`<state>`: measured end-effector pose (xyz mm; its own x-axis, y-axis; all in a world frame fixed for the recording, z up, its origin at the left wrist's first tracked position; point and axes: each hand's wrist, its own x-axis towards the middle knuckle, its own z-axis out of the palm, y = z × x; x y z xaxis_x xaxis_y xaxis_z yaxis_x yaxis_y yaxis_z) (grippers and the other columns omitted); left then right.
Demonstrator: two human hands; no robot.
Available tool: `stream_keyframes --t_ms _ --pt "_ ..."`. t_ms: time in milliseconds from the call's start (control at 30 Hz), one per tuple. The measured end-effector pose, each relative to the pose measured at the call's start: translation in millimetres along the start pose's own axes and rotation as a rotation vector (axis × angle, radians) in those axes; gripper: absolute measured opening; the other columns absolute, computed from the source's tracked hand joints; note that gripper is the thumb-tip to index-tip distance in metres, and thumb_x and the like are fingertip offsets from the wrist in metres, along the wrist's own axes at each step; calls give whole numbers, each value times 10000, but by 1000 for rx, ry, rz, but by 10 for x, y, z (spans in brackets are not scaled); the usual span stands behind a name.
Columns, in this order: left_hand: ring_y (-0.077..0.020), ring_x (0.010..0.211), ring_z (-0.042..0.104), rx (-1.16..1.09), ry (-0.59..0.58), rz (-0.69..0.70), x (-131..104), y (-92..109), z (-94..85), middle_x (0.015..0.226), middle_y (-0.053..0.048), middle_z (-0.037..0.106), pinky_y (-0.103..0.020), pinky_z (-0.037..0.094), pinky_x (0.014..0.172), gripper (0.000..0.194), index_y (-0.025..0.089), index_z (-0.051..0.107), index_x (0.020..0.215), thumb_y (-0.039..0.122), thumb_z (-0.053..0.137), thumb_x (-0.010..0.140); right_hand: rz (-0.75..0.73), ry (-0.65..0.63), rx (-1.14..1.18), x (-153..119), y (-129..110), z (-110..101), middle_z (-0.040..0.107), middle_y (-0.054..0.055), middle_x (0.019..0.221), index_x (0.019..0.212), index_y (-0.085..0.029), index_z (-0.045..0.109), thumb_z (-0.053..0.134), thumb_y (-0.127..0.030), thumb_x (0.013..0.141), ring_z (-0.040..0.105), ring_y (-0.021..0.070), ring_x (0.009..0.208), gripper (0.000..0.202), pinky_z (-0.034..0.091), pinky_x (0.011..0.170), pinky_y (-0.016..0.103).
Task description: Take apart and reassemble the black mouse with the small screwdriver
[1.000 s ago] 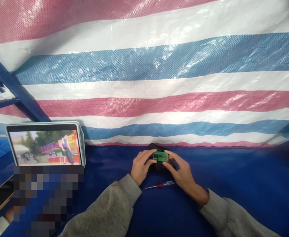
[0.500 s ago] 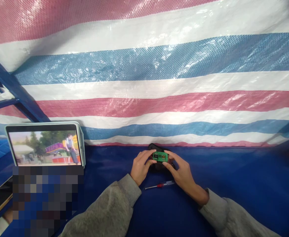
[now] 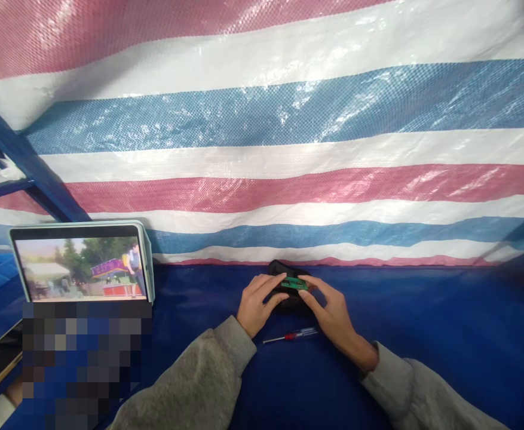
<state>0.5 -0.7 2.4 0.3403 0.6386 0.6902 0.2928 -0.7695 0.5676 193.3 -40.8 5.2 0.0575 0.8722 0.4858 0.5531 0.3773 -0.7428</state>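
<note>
Between my two hands is a small green circuit board, tilted so that it shows narrow. My left hand is at its left end, the index fingertip against the upper edge and the thumb close below. At the other end, my right hand pinches the board between thumb and fingers. Under and behind the board lies a black object, largely covered by my hands; its kind cannot be made out. A screwdriver with a red and clear handle rests just below, its tip pointing left.
A tablet in a pale case stands at the left, playing a video. Below it is a blurred-out patch. The blue table surface reaches a striped plastic sheet behind. A blue metal frame rises at far left.
The circuit board has tipped from showing its flat face to lying nearly edge-on. My left thumb has shifted slightly right and down. The screwdriver and black object stay put.
</note>
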Motion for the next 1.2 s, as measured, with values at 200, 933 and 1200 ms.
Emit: stream_keyframes --t_ms 200,933,1200 --pt "-187 882 622 -8 -18 -29 -16 -12 8 972 -64 639 -316 537 818 339 228 635 1205 360 625 893 22 -19 19 5 28 3 713 30 825 866 -216 693 513 -389 912 656 186 763 254 499 735 300" --pt "-243 914 594 292 -112 98 -46 54 -96 999 -113 650 -392 453 773 217 154 625 1079 245 511 919 108 52 121 -44 40 -22 569 -17 627 858 -197 659 449 -343 939 564 137 603 269 436 624 250" --pt "-228 833 596 346 -250 79 -63 45 -63 936 -100 648 -390 438 757 177 144 630 1000 231 541 876 111 17 117 -41 26 -16 568 -12 624 837 -195 655 437 -354 940 557 138 599 289 438 627 251"
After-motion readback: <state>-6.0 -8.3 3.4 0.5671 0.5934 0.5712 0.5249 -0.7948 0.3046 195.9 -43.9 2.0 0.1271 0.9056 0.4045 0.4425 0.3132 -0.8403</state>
